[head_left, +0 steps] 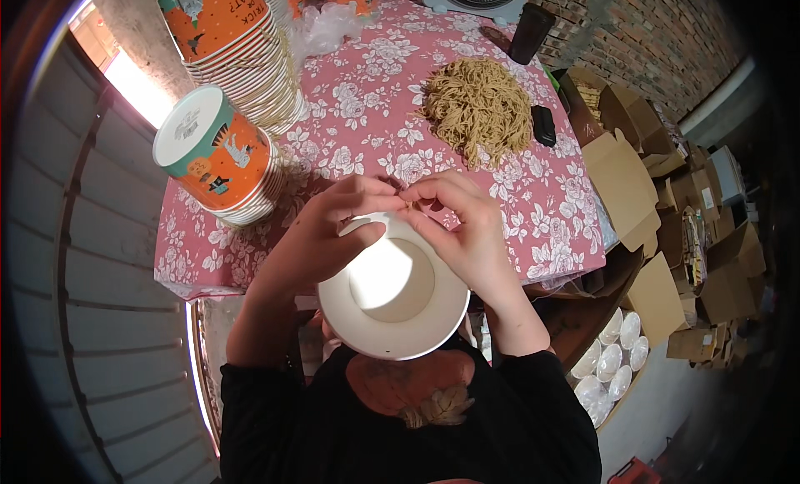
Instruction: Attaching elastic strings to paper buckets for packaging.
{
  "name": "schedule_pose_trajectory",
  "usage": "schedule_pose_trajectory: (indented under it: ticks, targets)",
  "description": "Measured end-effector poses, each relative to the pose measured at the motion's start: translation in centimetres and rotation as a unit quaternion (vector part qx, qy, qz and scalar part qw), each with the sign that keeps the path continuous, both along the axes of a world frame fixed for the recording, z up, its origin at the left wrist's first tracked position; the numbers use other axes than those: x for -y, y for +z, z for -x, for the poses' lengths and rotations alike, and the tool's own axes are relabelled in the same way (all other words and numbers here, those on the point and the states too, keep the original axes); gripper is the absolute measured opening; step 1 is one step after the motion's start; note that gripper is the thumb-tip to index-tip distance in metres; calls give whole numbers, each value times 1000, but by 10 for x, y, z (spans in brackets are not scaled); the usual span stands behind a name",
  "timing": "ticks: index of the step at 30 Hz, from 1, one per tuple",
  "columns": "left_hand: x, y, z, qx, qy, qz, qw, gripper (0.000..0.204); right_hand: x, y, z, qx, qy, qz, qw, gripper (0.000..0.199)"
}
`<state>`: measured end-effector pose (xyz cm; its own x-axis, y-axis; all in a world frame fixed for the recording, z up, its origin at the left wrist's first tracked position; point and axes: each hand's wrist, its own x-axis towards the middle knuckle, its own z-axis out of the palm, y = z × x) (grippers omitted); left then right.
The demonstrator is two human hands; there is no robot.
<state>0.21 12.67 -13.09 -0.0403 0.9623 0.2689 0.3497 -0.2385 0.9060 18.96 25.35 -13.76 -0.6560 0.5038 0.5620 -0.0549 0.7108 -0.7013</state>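
At the left of the frame, two stacks of orange printed paper buckets leaned over a table under a pink floral tablecloth (367,109): the nearer stack (218,155) lay tilted with its white base toward the camera, and the taller stack (237,42) sat behind it in the upper left.

In the centre, a white paper bucket (393,288) was held open-side up against the person's lap, just below the table edge. The left hand (321,230) gripped its far rim from the left side, thumb and forefinger pinched together at the rim. The right hand (467,226) met it from the right, its fingertips also pinched, and the two hands touched above the rim. Between the fingertips a thin tan string (414,198) showed, too small to tell how it was attached.

Beyond the hands, upper centre, a heap of tan string handles (479,105) lay on the cloth, with a small black object (543,124) just beside it and a dark cup (530,32) further back.

At the right, open cardboard boxes (658,192) were piled, and clear plastic lids (612,363) sat at the lower right.
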Motion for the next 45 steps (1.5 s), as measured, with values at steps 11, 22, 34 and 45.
schedule_pose_trajectory:
  ticks: [11, 22, 34, 45]
  targets:
    - [-25, 8, 1, 208, -14, 165, 964, 25, 0, -5, 1, -45, 45, 136, 989, 11]
    - [-37, -10, -16, 180, 57, 115, 975, 27, -18, 11, 3, 47, 37, 132, 989, 10]
    - [-39, -29, -40, 343, 195, 34, 918, 30, -44, 51, 7, 167, 147, -275, 935, 16]
    - [-38, -23, -31, 288, 81, 66, 952, 19, -35, 34, -21, 102, 134, -212, 963, 18]
